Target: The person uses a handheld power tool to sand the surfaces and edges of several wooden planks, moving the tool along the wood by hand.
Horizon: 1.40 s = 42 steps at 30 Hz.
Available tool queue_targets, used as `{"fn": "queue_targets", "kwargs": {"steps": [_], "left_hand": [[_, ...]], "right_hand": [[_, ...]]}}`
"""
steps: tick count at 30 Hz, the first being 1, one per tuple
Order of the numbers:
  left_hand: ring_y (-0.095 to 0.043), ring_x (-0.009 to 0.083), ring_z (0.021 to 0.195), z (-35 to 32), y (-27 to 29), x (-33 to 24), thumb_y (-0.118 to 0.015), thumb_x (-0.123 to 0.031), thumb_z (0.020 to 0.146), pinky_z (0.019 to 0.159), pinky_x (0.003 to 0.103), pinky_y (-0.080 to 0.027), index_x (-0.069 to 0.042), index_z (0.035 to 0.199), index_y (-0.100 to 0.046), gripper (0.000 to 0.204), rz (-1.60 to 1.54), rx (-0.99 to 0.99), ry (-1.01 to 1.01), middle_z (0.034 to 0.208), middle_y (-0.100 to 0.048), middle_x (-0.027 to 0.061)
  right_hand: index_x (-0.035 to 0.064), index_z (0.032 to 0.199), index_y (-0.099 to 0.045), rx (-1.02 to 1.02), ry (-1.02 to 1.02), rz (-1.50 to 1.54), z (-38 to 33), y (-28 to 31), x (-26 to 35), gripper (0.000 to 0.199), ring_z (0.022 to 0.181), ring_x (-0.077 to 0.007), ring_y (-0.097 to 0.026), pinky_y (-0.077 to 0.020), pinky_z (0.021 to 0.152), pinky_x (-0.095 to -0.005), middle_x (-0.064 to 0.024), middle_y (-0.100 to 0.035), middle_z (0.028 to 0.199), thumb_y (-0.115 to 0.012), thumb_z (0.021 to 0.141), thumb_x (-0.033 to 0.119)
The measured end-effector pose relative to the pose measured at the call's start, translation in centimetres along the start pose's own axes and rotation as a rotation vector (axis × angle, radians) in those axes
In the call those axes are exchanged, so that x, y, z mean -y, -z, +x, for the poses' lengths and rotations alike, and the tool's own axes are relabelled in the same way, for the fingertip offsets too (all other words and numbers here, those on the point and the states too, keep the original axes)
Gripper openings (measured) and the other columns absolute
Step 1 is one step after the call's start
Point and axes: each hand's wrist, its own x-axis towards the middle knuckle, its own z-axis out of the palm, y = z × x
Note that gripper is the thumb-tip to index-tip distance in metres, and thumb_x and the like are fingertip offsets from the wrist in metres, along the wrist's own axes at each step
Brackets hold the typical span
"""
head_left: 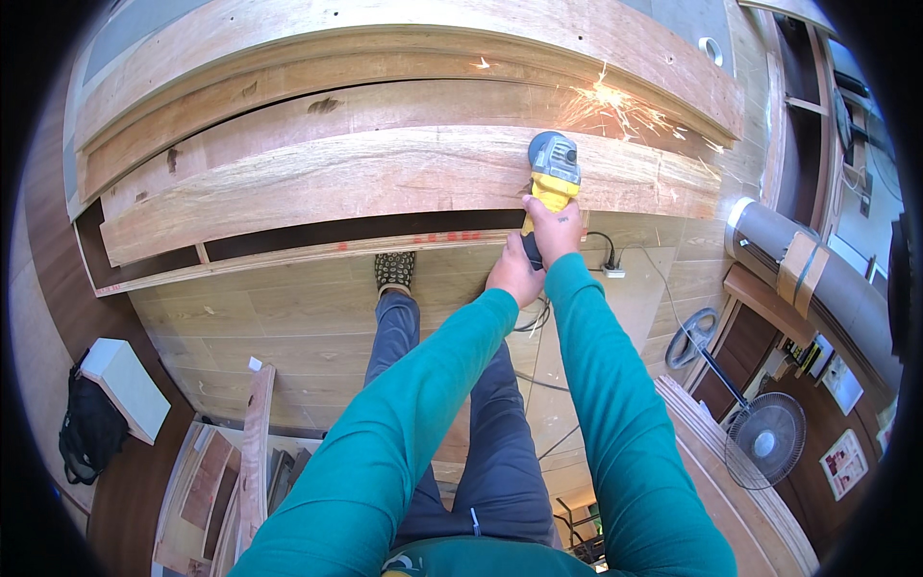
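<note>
Both our hands are on the grinder (554,171), yellow w/ a grey head. L grip (517,275) is closed round its black rear end; R grip (559,233) is wrapped round the yellow body just ahead. Grinder's over the front plank (317,188), right of ctr, head nr that plank's far edge; can't tell exactly where the disc touches. Orange sparks (608,102) spray fwd & right, over the planks behind. All of them lie lengthwise L to R above a low wooden frame (288,254) w/ red marks on its near edge. Our patterned shoe (395,270) is by that edge. Power strip (613,273) w/ a plug in, right of our hands; fan (766,439) lower R; black bag (91,433) beside a white box (127,389), far L.
</note>
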Motion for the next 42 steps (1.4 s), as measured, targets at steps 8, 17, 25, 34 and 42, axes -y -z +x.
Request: {"fn": "queue_targets", "kwargs": {"steps": [8, 17, 25, 34, 42], "left_hand": [[-0.064, 0.0491, 0.118, 0.1, -0.1, 0.5, -0.083, -0.035, 0.084, 0.096, 0.054, -0.054, 0.000, 0.131, -0.041, 0.072, 0.030, 0.015, -0.011, 0.130, -0.061, 0.0324], [-0.066, 0.0460, 0.117, -0.5, -0.4, 0.7, -0.086, -0.038, 0.082, 0.097, 0.051, -0.054, 0.003, 0.127, -0.045, 0.073, 0.025, -0.007, -0.016, 0.126, -0.064, 0.0314], [-0.067, 0.0441, 0.117, 0.8, -0.4, 1.0, -0.086, -0.036, 0.082, 0.097, 0.049, -0.054, 0.003, 0.129, -0.045, 0.074, -0.021, -0.009, -0.010, 0.125, -0.066, 0.0303], [-0.067, 0.0436, 0.120, 0.7, 0.2, -0.2, -0.087, -0.036, 0.081, 0.098, 0.048, -0.054, 0.004, 0.136, -0.041, 0.082, -0.007, 0.024, -0.001, 0.127, -0.066, 0.0311], [-0.065, 0.0466, 0.120, 0.4, -0.1, 0.3, -0.084, -0.036, 0.083, 0.099, 0.051, -0.054, 0.002, 0.135, -0.041, 0.077, -0.002, 0.026, 0.001, 0.131, -0.063, 0.0320]], "right_hand": [[-0.0015, 0.118, -0.065, -0.012, -0.053, 0.016, -0.2, 0.0, 0.1, 0.047, 0.092, -0.0189, -0.071, -0.0563, 0.083, -0.0351, -0.0107, -0.075, 0.107, -0.086, 0.081, 0.019], [-0.0021, 0.113, -0.067, -0.078, -0.005, 0.012, -1.2, 0.1, -0.1, 0.042, 0.086, -0.0191, -0.071, -0.0569, 0.081, -0.0355, -0.0099, -0.075, 0.102, -0.086, 0.081, 0.019], [-0.0024, 0.116, -0.066, -0.015, -0.039, -0.038, -0.8, -0.1, 1.9, 0.046, 0.089, -0.0201, -0.071, -0.0566, 0.082, -0.0351, -0.0108, -0.075, 0.103, -0.086, 0.081, 0.021], [-0.0030, 0.119, -0.065, -0.038, -0.042, -0.049, 0.1, 0.0, 0.8, 0.051, 0.093, -0.0216, -0.072, -0.0568, 0.084, -0.0357, -0.0136, -0.075, 0.108, -0.087, 0.081, 0.023], [-0.0042, 0.118, -0.064, -0.022, -0.015, -0.064, -0.2, -0.1, 0.8, 0.058, 0.098, -0.0296, -0.074, -0.0567, 0.088, -0.0398, -0.0187, -0.075, 0.109, -0.087, 0.079, 0.031]]}}
